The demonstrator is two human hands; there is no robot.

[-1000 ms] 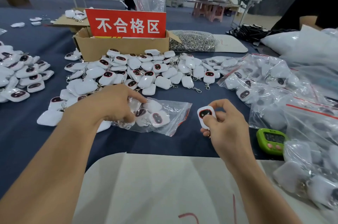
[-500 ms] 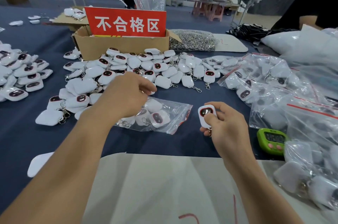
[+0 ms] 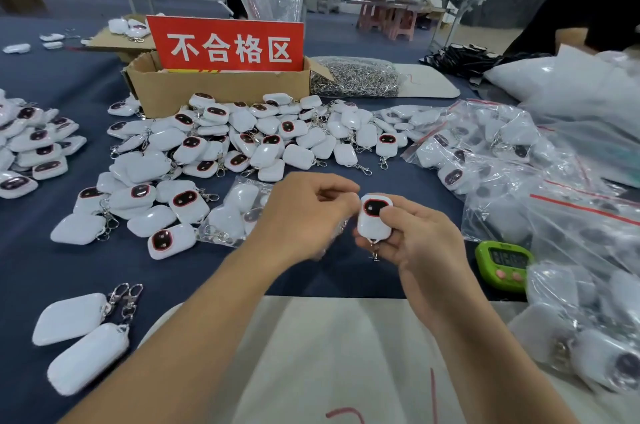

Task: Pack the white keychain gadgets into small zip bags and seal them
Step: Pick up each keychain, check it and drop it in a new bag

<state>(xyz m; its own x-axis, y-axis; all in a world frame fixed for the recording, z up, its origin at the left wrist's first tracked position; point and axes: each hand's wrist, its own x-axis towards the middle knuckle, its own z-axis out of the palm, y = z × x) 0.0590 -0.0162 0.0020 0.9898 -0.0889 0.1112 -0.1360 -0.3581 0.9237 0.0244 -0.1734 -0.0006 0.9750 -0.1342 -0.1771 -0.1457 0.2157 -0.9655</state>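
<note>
Left hand (image 3: 304, 212) moved beside gadget (image 3: 374, 219) | right hand (image 3: 415, 236) grips gadget | left grip unclear

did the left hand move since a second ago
Yes. The left hand moved right, off the left end of the filled bag, toward the green timer and the right hand.
</note>
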